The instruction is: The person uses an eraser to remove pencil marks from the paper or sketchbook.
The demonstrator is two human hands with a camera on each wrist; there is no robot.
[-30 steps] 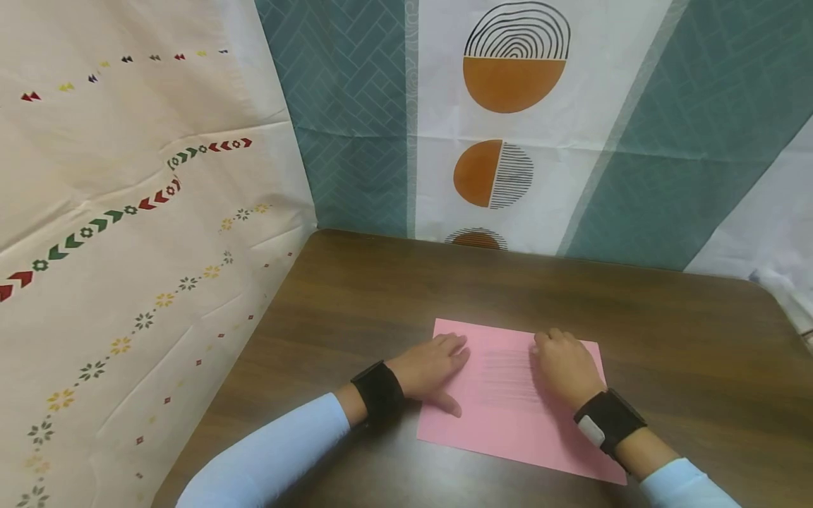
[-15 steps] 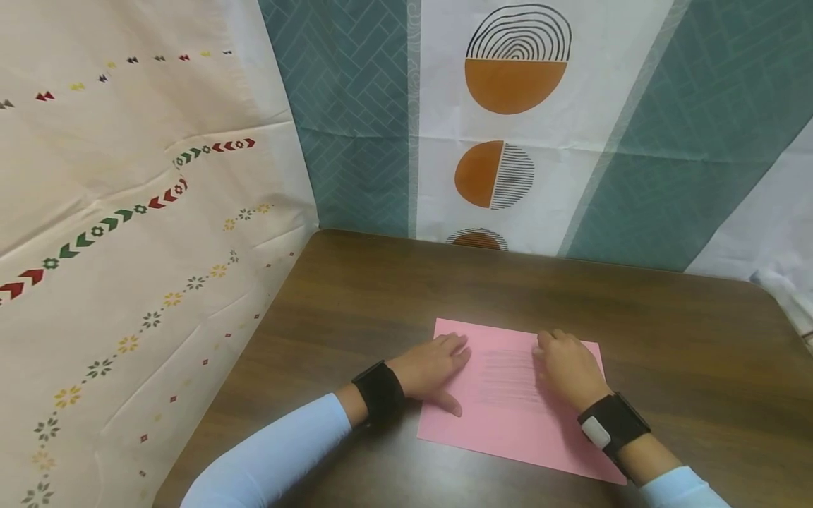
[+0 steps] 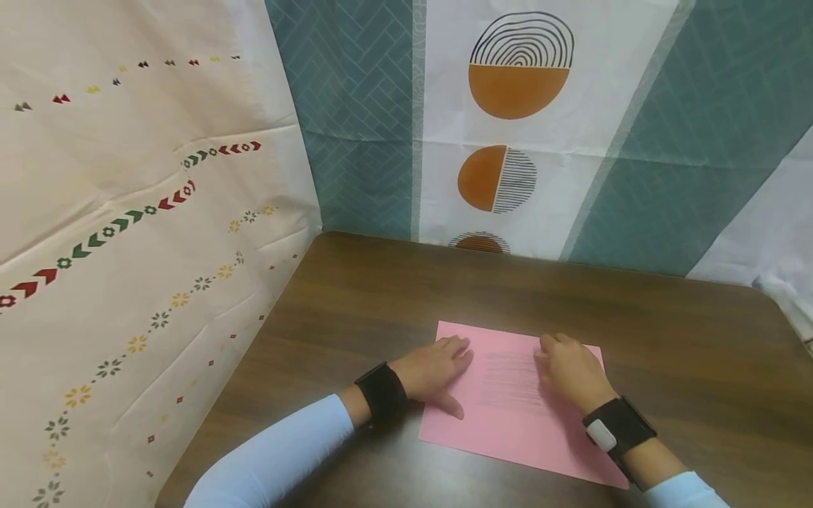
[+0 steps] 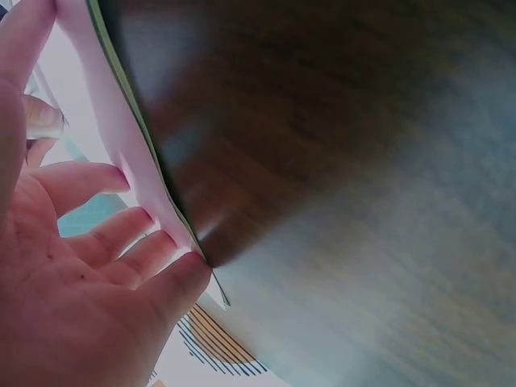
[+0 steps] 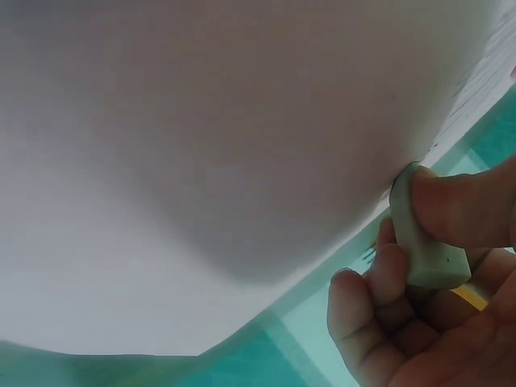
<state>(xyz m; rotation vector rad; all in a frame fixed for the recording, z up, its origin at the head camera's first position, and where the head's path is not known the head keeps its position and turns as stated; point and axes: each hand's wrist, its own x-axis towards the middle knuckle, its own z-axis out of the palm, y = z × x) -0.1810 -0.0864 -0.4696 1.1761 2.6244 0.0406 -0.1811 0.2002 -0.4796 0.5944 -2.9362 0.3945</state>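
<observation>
A pink sheet of paper lies on the wooden table, with rows of grey pencil-like lines across its middle. My left hand rests on the sheet's left side, fingers and thumb spread over the paper. In the left wrist view the fingertips press along the paper's edge. My right hand is over the right part of the sheet, beside the ends of the lines. Between thumb and fingers it pinches a pale, block-shaped eraser, whose far end meets the paper surface in the right wrist view.
The brown table extends beyond the sheet on all sides. A patterned cream cloth hangs along the left, and a teal and white curtain hangs behind the table's back edge. Black bands are on both wrists.
The right hand and wrist have shifted very slightly right over the paper, still gripping the eraser. The left hand stays in place on the sheet. The head view has tilted up a little.
</observation>
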